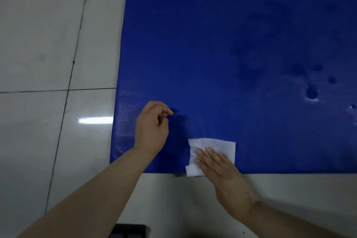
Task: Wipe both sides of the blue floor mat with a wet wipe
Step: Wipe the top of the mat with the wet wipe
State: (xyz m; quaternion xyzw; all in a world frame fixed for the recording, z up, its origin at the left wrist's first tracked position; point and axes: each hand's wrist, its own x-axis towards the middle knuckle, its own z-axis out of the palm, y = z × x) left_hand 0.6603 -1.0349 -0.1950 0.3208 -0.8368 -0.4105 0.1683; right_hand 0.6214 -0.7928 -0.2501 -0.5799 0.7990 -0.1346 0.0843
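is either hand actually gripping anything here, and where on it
Nothing is gripped. The right hand presses flat on the wet wipe, covering its lower right part. The left hand is loosely curled and empty.

White tiled floor [48, 44], blue mat [212, 54] flat on it

The left hand [151, 127] hovers loosely curled, fingers [167, 111] bent inward, holding nothing. The right hand [222, 172] lies flat, palm down, fingers extended and together. Both forearms are bare.
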